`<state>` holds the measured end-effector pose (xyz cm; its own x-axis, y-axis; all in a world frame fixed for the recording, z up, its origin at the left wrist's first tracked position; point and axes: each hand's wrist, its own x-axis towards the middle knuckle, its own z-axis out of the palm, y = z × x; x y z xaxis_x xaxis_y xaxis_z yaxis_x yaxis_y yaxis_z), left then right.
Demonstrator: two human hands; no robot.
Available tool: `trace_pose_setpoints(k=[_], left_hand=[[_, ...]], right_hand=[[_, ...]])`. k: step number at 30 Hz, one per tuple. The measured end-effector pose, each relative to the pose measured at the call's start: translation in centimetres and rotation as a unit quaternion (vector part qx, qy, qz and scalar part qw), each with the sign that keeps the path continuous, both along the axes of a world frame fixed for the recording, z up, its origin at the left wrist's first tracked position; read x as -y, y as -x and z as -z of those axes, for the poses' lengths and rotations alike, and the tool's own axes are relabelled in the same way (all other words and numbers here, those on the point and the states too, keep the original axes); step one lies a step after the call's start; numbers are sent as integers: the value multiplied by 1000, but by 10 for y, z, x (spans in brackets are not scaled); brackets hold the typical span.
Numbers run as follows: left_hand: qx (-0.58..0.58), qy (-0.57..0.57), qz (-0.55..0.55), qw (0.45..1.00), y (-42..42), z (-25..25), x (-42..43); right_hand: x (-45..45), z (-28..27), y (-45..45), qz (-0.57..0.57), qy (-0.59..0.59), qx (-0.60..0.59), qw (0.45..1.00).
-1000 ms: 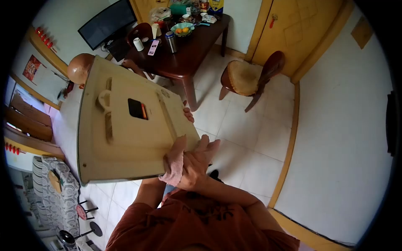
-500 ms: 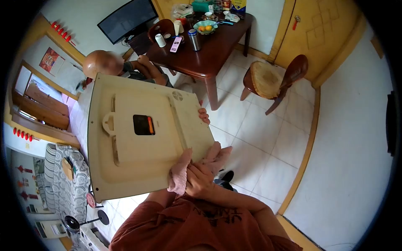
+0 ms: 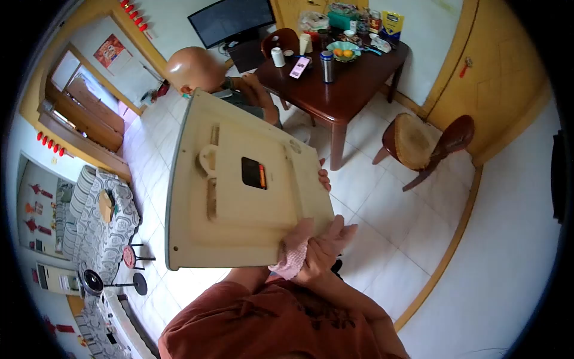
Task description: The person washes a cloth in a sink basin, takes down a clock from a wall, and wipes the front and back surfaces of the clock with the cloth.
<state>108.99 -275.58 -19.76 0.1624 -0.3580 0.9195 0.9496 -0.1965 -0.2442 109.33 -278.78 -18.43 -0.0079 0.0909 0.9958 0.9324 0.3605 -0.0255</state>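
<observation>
A large cream panel (image 3: 257, 215) with a dark rectangular recess and an orange strip is held up in front of me, tilted. My left hand (image 3: 324, 176) has its fingers wrapped over the panel's right edge, while that forearm passes behind the panel. A pink cloth (image 3: 292, 257) is bunched in my right hand (image 3: 318, 258) at the panel's lower right corner. The cloth lies against the panel there and sticks out on both sides of the fingers.
Behind the panel sits a person (image 3: 251, 96). A dark wooden table (image 3: 353, 96) carries a phone, a metal flask and a bowl of fruit. To its right stands a chair (image 3: 415, 143). At the left are a patterned sofa (image 3: 107, 221), a small stool (image 3: 130, 257) and a fan (image 3: 92, 281).
The room, panel and hands have shifted right in the view, and more of the seated person shows than at first. Both hands have kept their holds.
</observation>
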Motion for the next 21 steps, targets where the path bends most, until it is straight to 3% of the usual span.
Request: trace_pose_setpoints(k=[1,2,8,12,16,21], left_hand=[[3,-5,-7,1000,-1,-1,-1],[6,-9,-12,1000,-2,-3,-1],[23,-9,-25,999,-9,-10,-1],[27,-1,-26,999,-10,-13,-1],[30,8,-29,999,-15,-13,-3],[34,20,-26,999,-19,-18,-3]], right_hand=[[-3,0,-1,18,-34,5,999],[2,-1,-2,-11,27,-2,1000],[10,-5,-11,3,99,12,995],[15,-21,-13,14,104,-34,994],[12,2,-24,-16,126,6,992],[16,-11,-28,-15,111,35,993]])
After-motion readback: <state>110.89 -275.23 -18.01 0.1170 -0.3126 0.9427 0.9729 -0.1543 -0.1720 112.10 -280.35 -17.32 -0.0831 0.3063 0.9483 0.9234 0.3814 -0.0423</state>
